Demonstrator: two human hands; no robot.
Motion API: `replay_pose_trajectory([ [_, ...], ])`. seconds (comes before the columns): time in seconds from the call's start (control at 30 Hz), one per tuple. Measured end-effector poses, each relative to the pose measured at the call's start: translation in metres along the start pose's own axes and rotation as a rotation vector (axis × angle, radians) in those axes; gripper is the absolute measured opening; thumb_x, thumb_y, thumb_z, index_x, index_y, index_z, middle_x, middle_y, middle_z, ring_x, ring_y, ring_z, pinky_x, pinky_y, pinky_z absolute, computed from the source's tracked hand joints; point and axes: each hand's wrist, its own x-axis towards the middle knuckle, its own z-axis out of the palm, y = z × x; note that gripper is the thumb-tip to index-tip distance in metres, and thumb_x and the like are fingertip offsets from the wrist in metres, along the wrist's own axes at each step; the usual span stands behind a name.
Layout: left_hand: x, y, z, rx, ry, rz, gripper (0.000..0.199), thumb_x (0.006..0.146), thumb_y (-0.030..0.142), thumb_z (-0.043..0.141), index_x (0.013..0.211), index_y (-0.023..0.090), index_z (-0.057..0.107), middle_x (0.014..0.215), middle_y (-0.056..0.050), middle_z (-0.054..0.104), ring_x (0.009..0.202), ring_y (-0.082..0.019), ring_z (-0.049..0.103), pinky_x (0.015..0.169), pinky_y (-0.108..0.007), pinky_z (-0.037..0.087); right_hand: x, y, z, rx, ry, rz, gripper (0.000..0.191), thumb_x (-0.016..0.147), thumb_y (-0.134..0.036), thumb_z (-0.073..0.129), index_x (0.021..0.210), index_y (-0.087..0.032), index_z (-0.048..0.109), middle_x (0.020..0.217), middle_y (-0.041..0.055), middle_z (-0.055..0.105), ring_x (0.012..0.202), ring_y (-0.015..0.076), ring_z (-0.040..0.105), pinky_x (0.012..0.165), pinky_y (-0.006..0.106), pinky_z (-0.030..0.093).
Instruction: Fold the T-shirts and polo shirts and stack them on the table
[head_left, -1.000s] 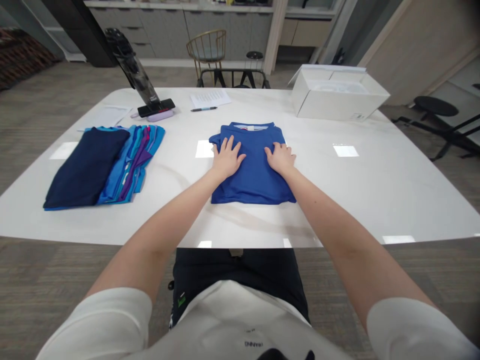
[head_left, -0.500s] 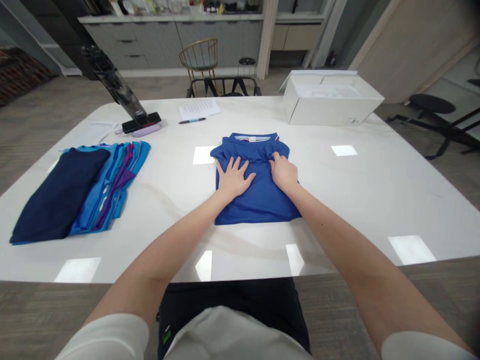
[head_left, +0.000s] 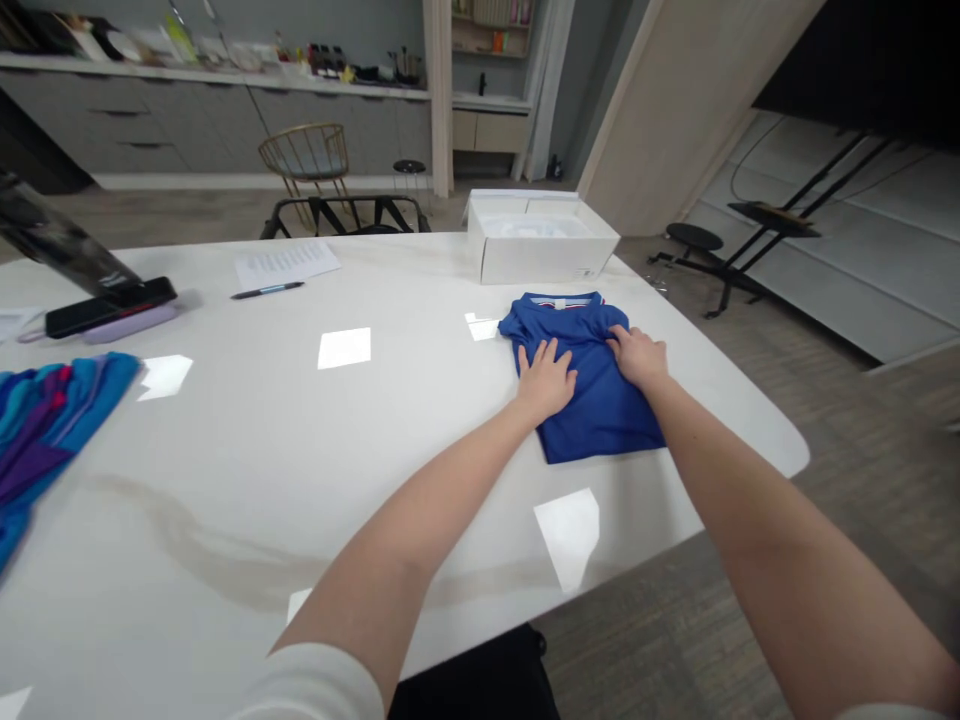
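A folded blue shirt (head_left: 592, 410) lies on the white table (head_left: 247, 430), its collar toward the far side and a striped band inside the neck. My left hand (head_left: 546, 382) rests on the left part of the shirt, palm down with fingers spread. At the shirt's upper right, my right hand (head_left: 637, 356) has its fingers closed on the fabric near the shoulder, bunching it slightly.
Behind the shirt stands an open white box (head_left: 544, 245). Paper (head_left: 289, 263) and a pen (head_left: 267, 291) lie at the back. A vacuum cleaner head (head_left: 112, 305) and a pile of coloured clothes (head_left: 52, 420) are at the left.
The view has turned to the right. Both hands and the blue shirt have shifted right across the table, nearer the white box. The hands keep their hold on the shirt.
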Motion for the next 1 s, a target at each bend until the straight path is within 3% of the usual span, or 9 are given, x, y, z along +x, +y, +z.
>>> replay_pose_trajectory([
  [0.1, 0.017, 0.019, 0.016, 0.01, -0.052, 0.086, 0.055, 0.103, 0.045, 0.035, 0.151, 0.022, 0.051, 0.167, -0.011, 0.033, 0.156, -0.028, 0.024, 0.128, -0.062, 0.009, 0.015, 0.041, 0.001, 0.053, -0.008, 0.098, 0.049, 0.105, -0.048, 0.035, 0.144, -0.026, 0.056, 0.139, 0.021, 0.057, 0.125, 0.0392, 0.053, 0.098, 0.066, 0.042],
  [0.17, 0.022, 0.027, 0.024, 0.022, -0.035, 0.089, 0.059, 0.102, 0.05, 0.036, 0.152, 0.022, 0.05, 0.167, -0.011, 0.033, 0.157, -0.029, 0.022, 0.127, -0.064, 0.005, 0.024, 0.051, 0.003, 0.14, -0.019, 0.14, 0.053, 0.105, -0.053, 0.031, 0.149, -0.032, 0.051, 0.151, 0.0171, 0.051, 0.135, 0.0396, 0.047, 0.102, 0.071, 0.038],
  [0.3, 0.028, 0.032, 0.033, 0.026, -0.015, 0.058, 0.068, 0.099, 0.061, 0.036, 0.154, 0.023, 0.049, 0.167, -0.011, 0.034, 0.157, -0.033, 0.02, 0.126, -0.066, 0.0, 0.04, 0.04, 0.012, 0.281, -0.129, 0.178, 0.066, 0.103, -0.066, 0.015, 0.16, -0.039, 0.034, 0.166, 0.0087, 0.036, 0.147, 0.0363, 0.037, 0.111, 0.073, 0.031],
  [0.43, 0.039, 0.035, 0.04, 0.023, 0.004, 0.007, 0.069, 0.098, 0.062, 0.036, 0.155, 0.025, 0.048, 0.167, -0.01, 0.033, 0.158, -0.034, 0.019, 0.126, -0.067, -0.002, 0.061, 0.027, 0.025, 0.237, -0.187, 0.204, 0.079, 0.097, -0.077, 0.02, 0.165, -0.036, 0.023, 0.172, 0.009, 0.02, 0.153, 0.039, 0.025, 0.11, 0.075, 0.031],
  [0.63, 0.054, 0.045, 0.049, 0.012, 0.039, -0.069, 0.065, 0.1, 0.056, 0.034, 0.155, 0.025, 0.047, 0.167, -0.009, 0.033, 0.158, -0.034, 0.018, 0.127, -0.066, -0.003, 0.084, 0.031, 0.033, 0.208, -0.157, 0.154, 0.077, 0.098, -0.075, 0.022, 0.164, -0.036, 0.025, 0.171, 0.01, 0.022, 0.152, 0.0388, 0.027, 0.112, 0.077, 0.025],
  [0.73, 0.052, 0.04, 0.045, 0.023, 0.044, -0.056, 0.063, 0.101, 0.055, 0.033, 0.155, 0.026, 0.048, 0.167, -0.008, 0.035, 0.158, -0.032, 0.02, 0.128, -0.063, 0.0, 0.075, 0.023, 0.024, 0.179, -0.081, 0.148, 0.074, 0.1, -0.069, 0.025, 0.162, -0.03, 0.032, 0.168, 0.0143, 0.029, 0.149, 0.0397, 0.03, 0.112, 0.077, 0.023],
  [0.83, 0.039, 0.022, 0.03, 0.044, 0.037, -0.015, 0.061, 0.103, 0.051, 0.032, 0.153, 0.02, 0.049, 0.165, -0.013, 0.037, 0.156, -0.03, 0.025, 0.127, -0.063, 0.007, 0.05, 0.002, 0.01, 0.166, 0.105, 0.097, 0.062, 0.104, -0.056, 0.03, 0.155, -0.021, 0.043, 0.158, 0.0192, 0.043, 0.142, 0.0381, 0.039, 0.113, 0.072, 0.025],
  [0.9, 0.025, 0.004, 0.016, 0.07, 0.051, 0.009, 0.058, 0.104, 0.046, 0.034, 0.151, 0.018, 0.05, 0.164, -0.014, 0.039, 0.154, -0.03, 0.03, 0.127, -0.064, 0.011, 0.027, -0.02, 0.001, 0.187, 0.19, -0.007, 0.052, 0.105, -0.046, 0.034, 0.144, -0.017, 0.053, 0.146, 0.0206, 0.055, 0.133, 0.0361, 0.049, 0.111, 0.064, 0.033],
  [1.0, -0.001, -0.027, -0.008, 0.127, 0.092, -0.006, 0.049, 0.102, 0.04, 0.043, 0.146, 0.022, 0.054, 0.158, -0.014, 0.047, 0.148, -0.032, 0.039, 0.125, -0.064, 0.014, -0.01, -0.062, -0.009, 0.283, 0.164, -0.241, 0.039, 0.104, -0.04, 0.041, 0.127, -0.019, 0.064, 0.132, 0.0179, 0.063, 0.119, 0.0322, 0.058, 0.1, 0.047, 0.046],
])
